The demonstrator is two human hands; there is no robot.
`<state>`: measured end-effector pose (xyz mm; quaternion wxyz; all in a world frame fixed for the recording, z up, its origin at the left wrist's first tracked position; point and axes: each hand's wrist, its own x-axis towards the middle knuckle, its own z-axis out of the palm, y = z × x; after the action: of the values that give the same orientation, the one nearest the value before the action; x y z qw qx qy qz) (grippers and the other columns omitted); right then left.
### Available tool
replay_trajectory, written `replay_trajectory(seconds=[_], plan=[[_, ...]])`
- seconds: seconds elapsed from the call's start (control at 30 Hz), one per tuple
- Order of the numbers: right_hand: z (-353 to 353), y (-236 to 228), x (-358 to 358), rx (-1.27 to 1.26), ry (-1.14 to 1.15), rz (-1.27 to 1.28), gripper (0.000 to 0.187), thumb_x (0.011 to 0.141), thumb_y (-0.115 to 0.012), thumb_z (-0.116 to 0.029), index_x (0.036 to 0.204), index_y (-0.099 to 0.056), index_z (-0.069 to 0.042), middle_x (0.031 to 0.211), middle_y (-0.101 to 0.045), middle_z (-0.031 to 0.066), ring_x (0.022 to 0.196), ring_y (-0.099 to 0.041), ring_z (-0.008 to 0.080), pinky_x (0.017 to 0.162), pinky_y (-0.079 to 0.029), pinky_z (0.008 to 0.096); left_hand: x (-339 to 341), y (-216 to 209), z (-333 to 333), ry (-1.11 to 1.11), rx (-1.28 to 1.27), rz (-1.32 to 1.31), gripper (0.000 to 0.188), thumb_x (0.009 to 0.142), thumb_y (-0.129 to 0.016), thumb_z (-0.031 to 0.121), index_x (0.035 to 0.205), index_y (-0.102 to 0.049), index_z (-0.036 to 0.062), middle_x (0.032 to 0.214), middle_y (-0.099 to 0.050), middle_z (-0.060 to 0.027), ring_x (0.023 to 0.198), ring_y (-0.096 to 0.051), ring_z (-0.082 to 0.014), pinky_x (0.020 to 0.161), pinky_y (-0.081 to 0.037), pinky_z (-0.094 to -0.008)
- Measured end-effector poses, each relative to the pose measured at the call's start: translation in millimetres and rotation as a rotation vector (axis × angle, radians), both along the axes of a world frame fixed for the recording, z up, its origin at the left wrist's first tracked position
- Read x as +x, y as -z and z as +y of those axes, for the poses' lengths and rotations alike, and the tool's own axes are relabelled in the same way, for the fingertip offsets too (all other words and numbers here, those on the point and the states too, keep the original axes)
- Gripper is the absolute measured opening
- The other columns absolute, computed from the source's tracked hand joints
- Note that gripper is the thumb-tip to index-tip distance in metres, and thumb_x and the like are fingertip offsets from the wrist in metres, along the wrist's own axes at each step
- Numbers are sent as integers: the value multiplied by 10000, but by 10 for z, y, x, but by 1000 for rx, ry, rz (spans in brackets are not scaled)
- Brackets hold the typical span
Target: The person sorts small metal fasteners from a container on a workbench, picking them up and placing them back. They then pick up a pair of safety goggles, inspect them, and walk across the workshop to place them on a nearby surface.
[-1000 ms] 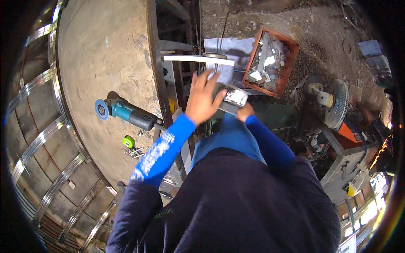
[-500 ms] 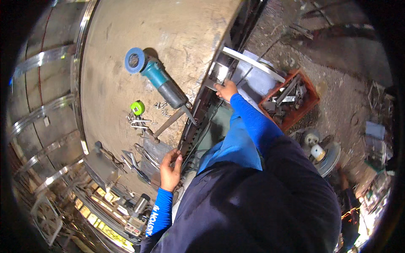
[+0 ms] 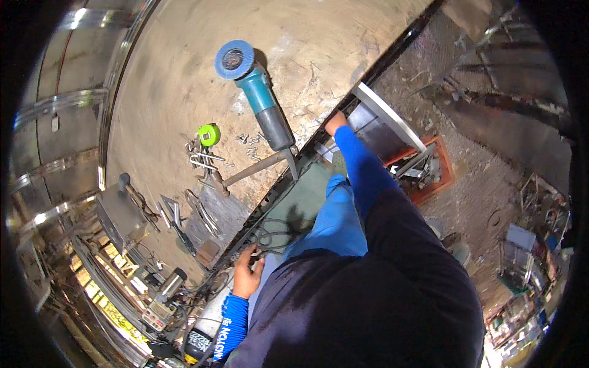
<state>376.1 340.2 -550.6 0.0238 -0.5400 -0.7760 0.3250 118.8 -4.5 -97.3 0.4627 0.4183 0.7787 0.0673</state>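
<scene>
My right hand reaches in at the table's edge, by the inner end of an open drawer with a white front panel. Its fingers are hidden there, so what they touch does not show. Below the table's near edge is my left hand, its fingers loosely bent and apart, close to some black cables. Nothing shows in it. On the table lies a teal and black angle grinder with a blue disc. A hammer rests beside the grinder's rear end.
A green tape measure, scattered bolts and pliers lie on the table. An orange crate of metal scraps stands on the floor past the drawer. A dark metal box sits at the table's left corner.
My view has shifted, so the table things sit further right. My right hand has gone deeper in at the drawer, its fingers now out of sight. My left hand has dropped away from the table's edge.
</scene>
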Motion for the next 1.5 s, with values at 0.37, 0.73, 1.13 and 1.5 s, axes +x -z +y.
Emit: replay_trajectory(seconds=[0.37, 0.73, 1.13, 1.5], plan=[[-825, -2249, 1950, 439, 839, -439, 599, 967, -573, -412, 1385, -557, 17, 1385, -567, 262, 1299, -514, 457, 1095, -401, 561, -487, 225, -1916, -345, -327, 125, 423, 932, -705, 229, 1286, -632, 9, 1069, -729, -176, 934, -713, -296, 836, -557, -390], [-1793, -1162, 992, -124, 540, 164, 564, 1081, -424, -411, 1151, -654, 99, 1149, -668, 309, 1052, -620, 467, 955, -466, 506, -508, 690, -2043, -429, -293, 151, 462, 909, -733, 327, 1209, -669, -18, 1023, -736, -170, 967, -701, -303, 890, -537, -393], [-1069, -1793, -666, -1061, 1263, 1055, 687, 984, -306, -771, 1049, -590, -149, 890, -579, 38, 753, -525, 257, 626, -448, 444, -191, 619, -2084, -415, -195, 151, 477, 944, -684, 328, 1308, -639, 24, 1158, -719, -227, 1051, -706, -357, 911, -552, -425], [-1060, -1485, -392, -1111, 1118, 1025, 781, 974, -238, -801, 1212, -574, -138, 1243, -635, 57, 960, -631, 313, 892, -450, 630, -867, 670, -2589, -330, -300, 199, 469, 901, -718, 376, 1209, -686, 24, 1086, -731, -240, 1028, -704, -393, 903, -536, -462]])
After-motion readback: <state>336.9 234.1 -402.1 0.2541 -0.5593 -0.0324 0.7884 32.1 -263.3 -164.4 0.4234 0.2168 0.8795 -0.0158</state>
